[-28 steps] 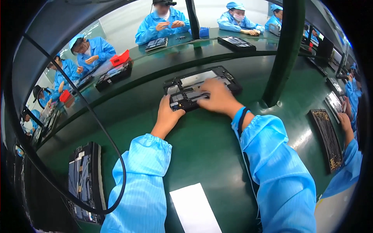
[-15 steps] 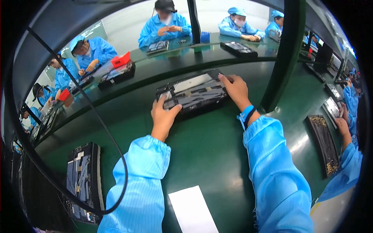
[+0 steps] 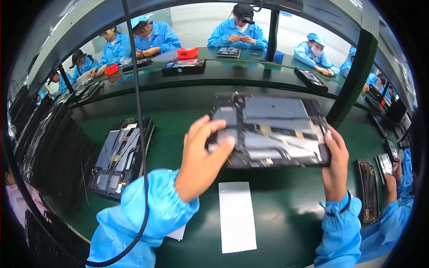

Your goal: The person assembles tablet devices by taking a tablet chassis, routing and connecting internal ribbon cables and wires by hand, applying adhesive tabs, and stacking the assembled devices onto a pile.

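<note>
An opened tablet, a flat black frame with grey battery blocks, ribbon cables and tape showing, is between my two hands, tilted toward me above the green table. At its left end, my left hand has its thumb and fingers closed on the edge, slightly blurred. My right hand grips the lower right corner, with the thumb along the side and the other fingers partly hidden. Below the tablet lies a white sheet of paper. Beside my left forearm rests a second opened tablet in a thick black holder.
Upright black trays stand packed at the left. A black cable hangs before my left arm. A green post rises at the right, near a black tray with small gold-coloured pieces. Co-workers in blue sit across a raised far bench.
I have lifted the tablet, drawn it nearer and tilted its open side up toward me. Both hands have stayed on it. My view has swung left, shifting the surroundings rightward.
</note>
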Tool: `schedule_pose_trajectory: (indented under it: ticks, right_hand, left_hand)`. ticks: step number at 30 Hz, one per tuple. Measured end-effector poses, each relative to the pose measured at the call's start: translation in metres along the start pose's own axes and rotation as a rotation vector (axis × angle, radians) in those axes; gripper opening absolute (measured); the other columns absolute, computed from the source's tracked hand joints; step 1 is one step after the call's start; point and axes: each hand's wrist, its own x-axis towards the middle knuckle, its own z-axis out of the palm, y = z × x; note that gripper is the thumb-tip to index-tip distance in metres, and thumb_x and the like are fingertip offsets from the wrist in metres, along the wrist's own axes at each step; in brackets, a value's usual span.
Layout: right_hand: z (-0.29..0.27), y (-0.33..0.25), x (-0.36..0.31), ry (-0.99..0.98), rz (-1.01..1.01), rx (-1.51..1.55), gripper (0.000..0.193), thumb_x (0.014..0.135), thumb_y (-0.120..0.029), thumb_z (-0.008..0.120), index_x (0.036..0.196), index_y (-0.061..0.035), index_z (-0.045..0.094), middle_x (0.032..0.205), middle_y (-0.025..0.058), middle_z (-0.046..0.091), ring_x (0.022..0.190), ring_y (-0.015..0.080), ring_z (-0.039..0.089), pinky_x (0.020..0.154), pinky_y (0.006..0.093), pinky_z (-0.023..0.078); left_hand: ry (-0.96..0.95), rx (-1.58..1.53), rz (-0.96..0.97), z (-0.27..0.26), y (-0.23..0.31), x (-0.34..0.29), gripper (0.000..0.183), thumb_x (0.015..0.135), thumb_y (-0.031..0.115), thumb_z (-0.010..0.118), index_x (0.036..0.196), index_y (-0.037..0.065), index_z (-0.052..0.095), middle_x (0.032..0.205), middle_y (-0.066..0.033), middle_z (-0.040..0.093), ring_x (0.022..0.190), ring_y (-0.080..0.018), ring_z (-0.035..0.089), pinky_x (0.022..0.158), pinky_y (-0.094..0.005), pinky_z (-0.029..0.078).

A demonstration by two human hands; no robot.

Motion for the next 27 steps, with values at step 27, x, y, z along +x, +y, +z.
schedule_pose_trajectory:
  ticks: [27]
  right_hand:
    - [0.118, 0.013, -0.158, -0.762, -0.316, -0.949, 0.017, 0.062, 0.001, 0.064, 0.078, -0.0012, 0.059, 0.106, 0.0153, 0.051, 0.098, 0.0314, 0.048, 0.083, 0.0366, 0.039]
  left_hand:
    - [-0.704, 0.319, 0.374, -0.095, -0.047, -0.097, 0.04, 0.068, 0.018, 0.064, 0.103, 0.002, 0.057, 0.109, -0.0148, 0.051, 0.098, -0.0277, 0.049, 0.082, -0.0388, 0.037]
